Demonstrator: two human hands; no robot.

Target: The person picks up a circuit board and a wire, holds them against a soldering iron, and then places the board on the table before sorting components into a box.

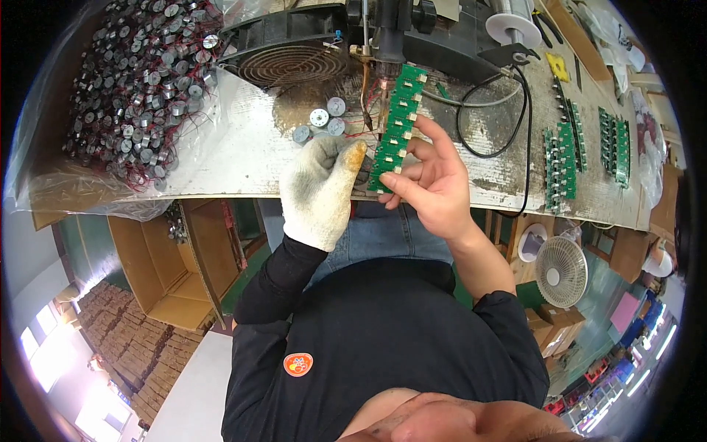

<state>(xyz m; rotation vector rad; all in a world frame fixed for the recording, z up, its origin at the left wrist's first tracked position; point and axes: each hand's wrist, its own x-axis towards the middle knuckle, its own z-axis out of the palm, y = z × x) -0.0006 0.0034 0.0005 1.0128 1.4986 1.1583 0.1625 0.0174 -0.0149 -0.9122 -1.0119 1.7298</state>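
My bare right hand (436,177) grips a long green circuit board strip (398,125) by its near half, thumb on the face and fingers behind. Small pale connectors run along the strip, which stands tilted over the bench edge. My left hand (320,184), in a white glove with a stained thumb, is closed just left of the strip. Thin red wires (359,135) show by its fingertips; what it holds is hidden. Beyond the fingers, a soldering iron tip (368,121) points down close to the strip. Several small round motors (319,118) sit beside the gloved hand.
A large heap of motors with red wires (147,88) lies on plastic at the left. A black fan (287,66) stands at the back. To the right are a solder spool (512,26), a looped black cable (529,110) and more green board strips (563,158).
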